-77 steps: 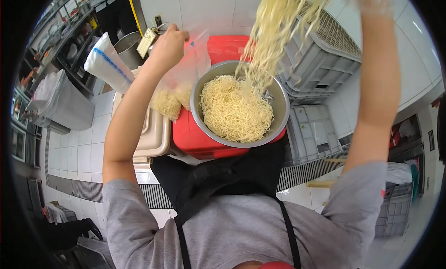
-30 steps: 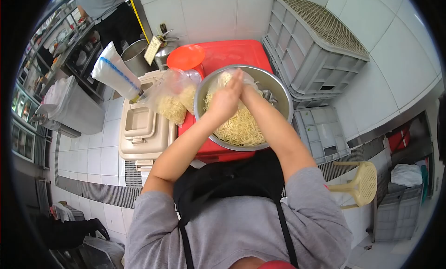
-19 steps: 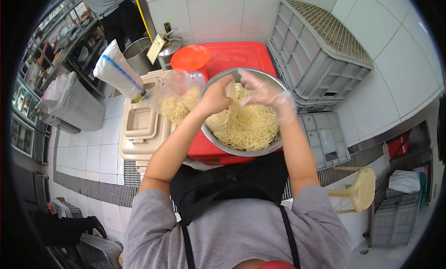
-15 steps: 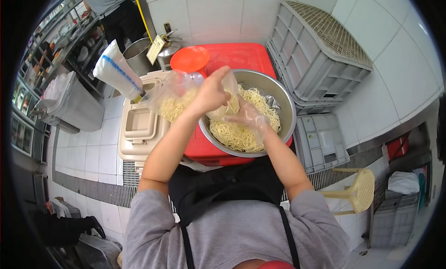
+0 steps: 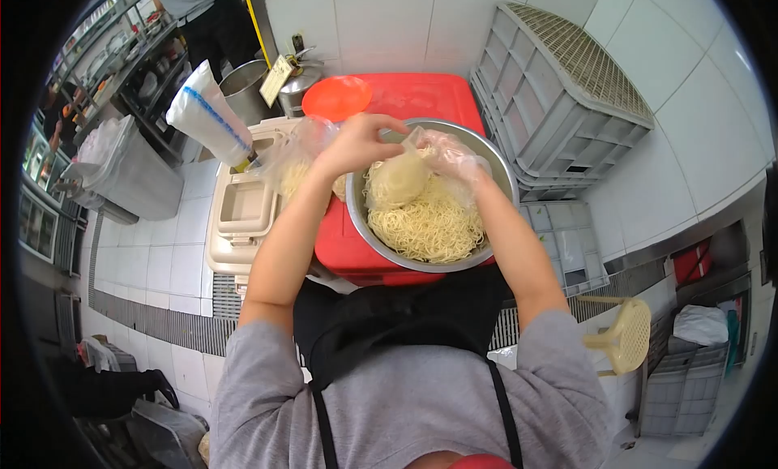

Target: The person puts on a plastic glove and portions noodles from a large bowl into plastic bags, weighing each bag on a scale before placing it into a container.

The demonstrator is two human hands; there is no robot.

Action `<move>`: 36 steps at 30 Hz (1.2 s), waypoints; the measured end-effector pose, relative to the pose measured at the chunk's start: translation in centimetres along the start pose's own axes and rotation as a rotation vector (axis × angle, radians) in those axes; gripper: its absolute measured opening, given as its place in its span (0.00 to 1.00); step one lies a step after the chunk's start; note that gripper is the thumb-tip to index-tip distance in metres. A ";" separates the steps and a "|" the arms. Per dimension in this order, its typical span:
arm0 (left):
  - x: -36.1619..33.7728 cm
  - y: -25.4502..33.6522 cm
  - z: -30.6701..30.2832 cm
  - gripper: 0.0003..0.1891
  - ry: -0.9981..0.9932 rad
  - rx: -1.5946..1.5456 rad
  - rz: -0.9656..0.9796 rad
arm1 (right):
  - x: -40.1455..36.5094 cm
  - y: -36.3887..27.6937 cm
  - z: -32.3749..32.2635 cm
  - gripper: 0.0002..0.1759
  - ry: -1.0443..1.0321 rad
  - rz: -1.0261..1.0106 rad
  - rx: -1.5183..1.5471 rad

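Note:
A wide steel bowl (image 5: 504,177) holds a heap of pale yellow noodles (image 5: 431,230). Over its left half hangs a small clear plastic bag (image 5: 399,181) with noodles in it. My left hand (image 5: 362,145) is bare, its fingers curled in a pinch at the upper left edge of the bag. My right hand (image 5: 452,154), in a clear plastic glove, grips the bag's mouth from the right. Left of the bowl, beside my left forearm, lie filled noodle bags (image 5: 296,175), partly hidden by the arm.
The bowl stands on a red lid (image 5: 438,92) with an orange-red plastic bowl (image 5: 337,98) behind. A beige container (image 5: 217,246) and a roll of white bags (image 5: 209,116) are left. Grey crates (image 5: 559,104) stand right, a yellow stool (image 5: 628,335) lower right. Another person stands far left.
The bag has come down and now hangs upright over the noodles. My right hand has risen from the noodles to the bag's mouth, and my left hand has lowered slightly.

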State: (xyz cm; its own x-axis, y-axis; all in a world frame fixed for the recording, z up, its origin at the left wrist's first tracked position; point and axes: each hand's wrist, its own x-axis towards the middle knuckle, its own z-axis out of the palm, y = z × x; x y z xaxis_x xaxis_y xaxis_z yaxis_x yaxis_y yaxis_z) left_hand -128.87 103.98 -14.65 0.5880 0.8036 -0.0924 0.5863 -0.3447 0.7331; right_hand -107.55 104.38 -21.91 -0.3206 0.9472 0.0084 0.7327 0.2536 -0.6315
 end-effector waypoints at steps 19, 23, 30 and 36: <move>-0.3 -0.5 8.1 0.13 0.266 0.510 -0.042 | 3.7 8.3 0.5 0.13 0.451 0.022 -0.426; -0.4 -1.1 8.0 0.10 0.158 0.627 -0.014 | 2.7 9.9 3.8 0.12 0.457 0.232 -0.270; -1.1 -0.6 6.4 0.10 0.144 0.797 0.015 | 0.2 14.0 6.0 0.15 0.319 0.491 -0.282; -0.9 1.8 4.3 0.06 0.101 0.950 0.077 | -0.1 16.2 7.4 0.16 0.257 0.616 -0.277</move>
State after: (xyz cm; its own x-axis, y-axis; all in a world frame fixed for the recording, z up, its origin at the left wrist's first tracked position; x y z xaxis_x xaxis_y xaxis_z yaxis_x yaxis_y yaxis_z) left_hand -125.97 100.60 -16.17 0.6191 0.7849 0.0249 0.7811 -0.6123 -0.1222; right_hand -100.08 106.97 -37.84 0.3265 0.9416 -0.0822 0.8708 -0.3335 -0.3612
